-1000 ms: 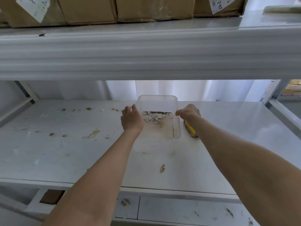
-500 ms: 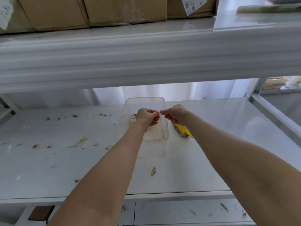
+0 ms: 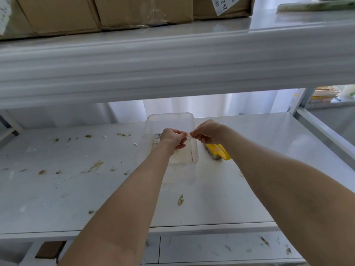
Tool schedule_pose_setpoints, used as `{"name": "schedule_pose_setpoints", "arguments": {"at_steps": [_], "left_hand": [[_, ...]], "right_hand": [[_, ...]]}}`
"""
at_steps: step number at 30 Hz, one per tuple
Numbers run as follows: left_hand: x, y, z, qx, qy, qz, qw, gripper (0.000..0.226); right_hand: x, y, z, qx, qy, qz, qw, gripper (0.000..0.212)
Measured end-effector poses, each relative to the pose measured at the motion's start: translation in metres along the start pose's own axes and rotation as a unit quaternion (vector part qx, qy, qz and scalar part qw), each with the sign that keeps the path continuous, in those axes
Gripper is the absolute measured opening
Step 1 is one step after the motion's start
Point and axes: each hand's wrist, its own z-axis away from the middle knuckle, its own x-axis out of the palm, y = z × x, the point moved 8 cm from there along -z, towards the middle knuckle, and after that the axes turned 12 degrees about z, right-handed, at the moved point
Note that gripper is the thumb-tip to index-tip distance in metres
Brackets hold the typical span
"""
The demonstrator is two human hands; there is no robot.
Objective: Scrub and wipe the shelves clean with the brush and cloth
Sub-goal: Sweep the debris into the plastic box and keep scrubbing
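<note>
Both hands were found raised over the clear container (image 3: 171,120), which stood on the shelf (image 3: 249,169) and served as the reference for this report. The left hand (image 3: 172,138) and right hand (image 3: 208,132) met fingertip to fingertip above the container's middle, each grip narrow and pinching one end of a small pale scrap (image 3: 187,134); what the scrap was could not be determined. The brush (image 3: 217,153) lay untouched on the shelf just beside the container's right wall, directly below the right wrist, yellow back up and bristles turned toward the container. Its long axis ran slantwise, from the far end nearest the container out toward the near right. The right hand was plainly the nearer of the two — judged the natural one to drop onto it once the scrap is let go. No cloth was in view. Brown stains (image 3: 180,200) marked the shelf left of and nearer than the container. Above, a cardboard box (image 3: 144,12) carried a label (image 3: 223,2) reading "24-2-"; the rest was cut off.
</note>
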Motion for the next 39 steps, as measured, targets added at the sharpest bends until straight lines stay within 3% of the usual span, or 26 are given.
{"name": "schedule_pose_setpoints", "arguments": {"at_steps": [5, 10, 15, 20, 24, 33, 39], "left_hand": [[-0.002, -0.001, 0.002, -0.005, -0.013, -0.038, 0.999, 0.021], [-0.014, -0.007, 0.000, -0.027, -0.009, -0.075, 0.997, 0.017], [-0.001, -0.008, 0.006, -0.025, -0.068, -0.123, 0.990, 0.017], [0.011, 0.004, 0.005, 0.028, -0.050, -0.121, 0.991, 0.008], [0.018, -0.001, 0.006, 0.005, -0.079, -0.103, 0.992, 0.020], [0.025, -0.013, 0.021, -0.076, -0.174, -0.102, 0.977, 0.019], [0.023, -0.005, 0.016, -0.028, -0.135, -0.091, 0.986, 0.023]], "right_hand": [[0.002, 0.002, -0.002, 0.016, -0.006, 0.021, 1.000, 0.008], [-0.005, -0.001, -0.009, -0.002, 0.042, 0.088, 0.995, 0.024], [0.000, -0.005, -0.012, -0.003, 0.078, 0.188, 0.979, 0.025], [0.003, -0.008, -0.015, -0.014, 0.131, 0.235, 0.963, 0.021], [0.002, -0.011, -0.012, -0.014, 0.146, 0.260, 0.954, 0.022], [-0.002, -0.004, -0.011, -0.009, 0.126, 0.190, 0.974, 0.021], [0.000, 0.000, -0.004, -0.001, 0.119, 0.152, 0.981, 0.027]]}}
